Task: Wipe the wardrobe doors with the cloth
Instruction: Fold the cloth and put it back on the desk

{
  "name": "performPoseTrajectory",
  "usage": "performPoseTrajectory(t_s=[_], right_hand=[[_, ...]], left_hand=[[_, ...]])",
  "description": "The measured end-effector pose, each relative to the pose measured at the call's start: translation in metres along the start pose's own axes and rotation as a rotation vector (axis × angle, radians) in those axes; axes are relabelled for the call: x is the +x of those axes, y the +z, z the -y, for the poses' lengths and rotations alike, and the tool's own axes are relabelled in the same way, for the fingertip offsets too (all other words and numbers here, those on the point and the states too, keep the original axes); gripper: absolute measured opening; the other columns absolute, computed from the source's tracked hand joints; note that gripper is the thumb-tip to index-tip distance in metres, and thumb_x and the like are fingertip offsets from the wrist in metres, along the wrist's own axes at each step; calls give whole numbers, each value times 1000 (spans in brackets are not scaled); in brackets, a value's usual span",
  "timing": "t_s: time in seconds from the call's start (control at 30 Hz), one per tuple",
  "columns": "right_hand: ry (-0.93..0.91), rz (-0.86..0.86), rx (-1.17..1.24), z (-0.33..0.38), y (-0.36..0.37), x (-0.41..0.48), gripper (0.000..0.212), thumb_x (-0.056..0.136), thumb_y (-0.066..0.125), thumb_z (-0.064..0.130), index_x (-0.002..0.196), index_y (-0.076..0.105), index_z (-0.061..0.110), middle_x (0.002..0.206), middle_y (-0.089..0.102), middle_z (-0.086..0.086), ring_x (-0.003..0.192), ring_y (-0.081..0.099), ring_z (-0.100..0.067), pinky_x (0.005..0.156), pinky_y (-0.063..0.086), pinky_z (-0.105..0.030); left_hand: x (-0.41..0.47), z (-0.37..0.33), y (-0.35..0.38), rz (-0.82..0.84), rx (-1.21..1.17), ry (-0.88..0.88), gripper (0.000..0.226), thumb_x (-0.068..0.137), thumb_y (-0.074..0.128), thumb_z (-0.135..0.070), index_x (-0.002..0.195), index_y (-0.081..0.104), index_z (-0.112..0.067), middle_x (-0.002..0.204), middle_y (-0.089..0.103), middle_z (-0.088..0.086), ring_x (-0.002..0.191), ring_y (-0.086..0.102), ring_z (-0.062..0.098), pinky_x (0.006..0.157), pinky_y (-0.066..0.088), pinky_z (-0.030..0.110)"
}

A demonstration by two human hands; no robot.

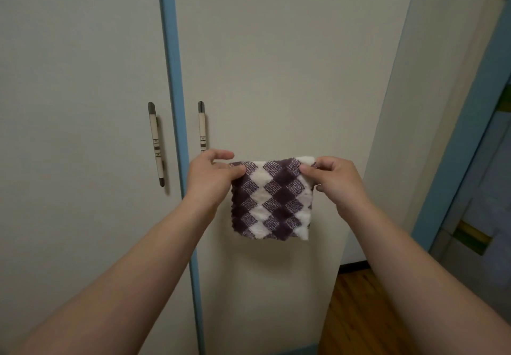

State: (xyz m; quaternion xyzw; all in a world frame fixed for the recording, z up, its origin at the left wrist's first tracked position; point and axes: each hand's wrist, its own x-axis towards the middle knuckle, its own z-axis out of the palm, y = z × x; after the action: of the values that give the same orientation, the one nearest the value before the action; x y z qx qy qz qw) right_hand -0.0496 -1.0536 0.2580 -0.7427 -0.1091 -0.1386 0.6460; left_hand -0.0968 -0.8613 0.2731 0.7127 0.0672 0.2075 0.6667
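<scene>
A purple-and-white checked cloth (272, 199) hangs folded in front of the right wardrobe door (276, 64). My left hand (211, 179) pinches its top left corner and my right hand (336, 181) pinches its top right corner, stretching the top edge level. The cloth hangs a little way off the door surface, as far as I can tell. The left wardrobe door (77, 64) is beside it, across a blue vertical strip (172, 78). Both doors are cream and closed.
Each door carries a slim vertical handle, the left handle (156, 144) and the right handle (202, 126), close to the blue strip. A cream wall (431, 78) and a blue door frame (467, 133) stand to the right. Wooden floor (356, 313) shows at the lower right.
</scene>
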Motion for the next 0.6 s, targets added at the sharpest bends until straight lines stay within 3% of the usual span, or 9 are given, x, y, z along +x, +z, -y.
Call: performPoseTrajectory(t_s=[0.1,0.17,0.27,0.4,0.5,0.6], right_hand=[[-85,-73,7,-2,0,2,31,80,71,11,54,54,15,53,52,4,46,45,-2,48,36,-13],[-115,-60,68,-1,-1,3,24,82,68,11,60,59,11,61,56,-1,54,49,-6,53,40,-14],[-88,-1,211,4,-2,9,14,86,62,9,76,63,0,67,62,-1,60,55,-9,58,45,-19],[-80,195,540,12,4,13,13,80,59,1,78,55,13,65,67,5,59,61,-7,53,48,-17],[-135,363,598,12,16,12,46,63,69,-3,103,57,17,85,71,3,77,67,-11,65,54,-24],[-182,513,526,7,35,9,72,62,63,-10,125,48,20,104,69,3,94,66,-16,74,55,-29]], left_hand=[[-2,-2,3,7,5,111,17,78,68,-1,92,63,-10,62,52,-2,58,53,6,49,41,6],[-3,-4,4,4,-13,148,18,79,67,0,94,64,-9,61,50,-3,55,53,1,49,41,6],[-6,-10,4,13,-89,190,21,79,64,5,94,64,-10,63,51,-2,53,54,-5,58,44,8],[-8,-12,1,-4,-209,272,30,80,60,10,89,63,-18,69,56,-2,62,58,-2,62,46,10],[-13,-7,-9,-31,-270,326,38,80,57,12,98,60,-21,84,59,-3,71,59,5,67,50,16],[-20,-3,-26,-89,-231,373,47,80,56,15,111,53,-21,103,58,-5,66,62,-3,67,52,15]])
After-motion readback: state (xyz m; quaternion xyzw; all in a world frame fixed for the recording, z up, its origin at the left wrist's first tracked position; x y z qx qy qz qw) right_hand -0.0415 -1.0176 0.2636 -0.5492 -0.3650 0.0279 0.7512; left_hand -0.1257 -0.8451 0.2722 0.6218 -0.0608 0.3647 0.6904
